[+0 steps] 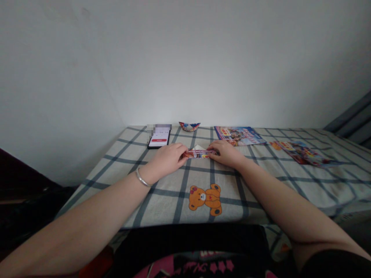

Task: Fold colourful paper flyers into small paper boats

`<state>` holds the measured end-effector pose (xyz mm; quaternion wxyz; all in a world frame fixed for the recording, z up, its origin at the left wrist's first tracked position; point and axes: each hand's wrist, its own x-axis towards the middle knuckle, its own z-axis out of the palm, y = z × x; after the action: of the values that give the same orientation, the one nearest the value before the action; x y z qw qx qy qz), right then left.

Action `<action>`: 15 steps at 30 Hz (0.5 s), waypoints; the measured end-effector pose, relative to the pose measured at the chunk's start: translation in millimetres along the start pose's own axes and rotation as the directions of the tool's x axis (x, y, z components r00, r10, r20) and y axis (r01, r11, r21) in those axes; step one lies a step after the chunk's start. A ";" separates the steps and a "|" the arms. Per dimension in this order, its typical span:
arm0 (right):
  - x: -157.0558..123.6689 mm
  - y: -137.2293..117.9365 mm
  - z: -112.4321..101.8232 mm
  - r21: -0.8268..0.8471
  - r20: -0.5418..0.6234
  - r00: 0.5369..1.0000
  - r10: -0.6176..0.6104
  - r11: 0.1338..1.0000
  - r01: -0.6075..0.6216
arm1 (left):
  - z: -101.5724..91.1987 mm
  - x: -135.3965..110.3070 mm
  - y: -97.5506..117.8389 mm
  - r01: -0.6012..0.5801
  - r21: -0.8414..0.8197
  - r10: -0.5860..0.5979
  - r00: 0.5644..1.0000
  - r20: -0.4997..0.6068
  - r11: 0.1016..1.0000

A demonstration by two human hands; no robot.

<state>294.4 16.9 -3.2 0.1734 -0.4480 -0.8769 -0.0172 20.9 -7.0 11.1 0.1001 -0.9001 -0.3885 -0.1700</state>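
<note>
Between my two hands lies a small piece of folded printed paper (pixel 198 153), with a pale triangular point rising at its far side. My left hand (pixel 171 157) pinches its left end, and a silver bangle circles that wrist. The right end is pinched by the fingers of my right hand (pixel 225 153). Beyond them, near the wall, stands a boat-shaped folded paper (pixel 189 126) with colourful print. Parts of the paper are hidden under my fingertips.
A phone (pixel 159 136) with a lit screen lies at the back left. Two colourful printed leaflets, one at the back (pixel 240 136) and one further right (pixel 307 153), rest on the checked tablecloth (pixel 162 208). A white wall (pixel 185 61) rises behind the table.
</note>
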 end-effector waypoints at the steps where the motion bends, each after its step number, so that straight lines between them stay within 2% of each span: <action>1: 0.2 0.5 1.1 0.015 -0.006 1.000 -0.021 1.000 0.021 | 2.5 -0.4 -0.5 -0.001 -0.023 0.001 1.000 -0.023 1.000; 4: 0.9 2.9 5.0 0.059 -0.020 0.997 -0.075 0.995 0.076 | 10.7 -1.5 -2.7 -0.006 -0.044 0.004 0.998 -0.059 0.999; 7: 1.6 3.6 8.3 0.107 -0.024 0.994 -0.106 0.988 0.108 | 16.5 -1.7 -5.5 -0.009 -0.051 0.006 0.999 -0.049 0.999; 15: 2.0 -3.4 3.6 0.129 -0.080 0.992 -0.102 0.985 0.112 | 14.3 0.7 -3.7 -0.092 -0.098 0.089 0.995 -0.039 0.991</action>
<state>289.5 17.1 -5.5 0.2335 -0.3866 -0.8921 0.0156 21.9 0.4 -1.7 0.0694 -0.9176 -0.3367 -0.1998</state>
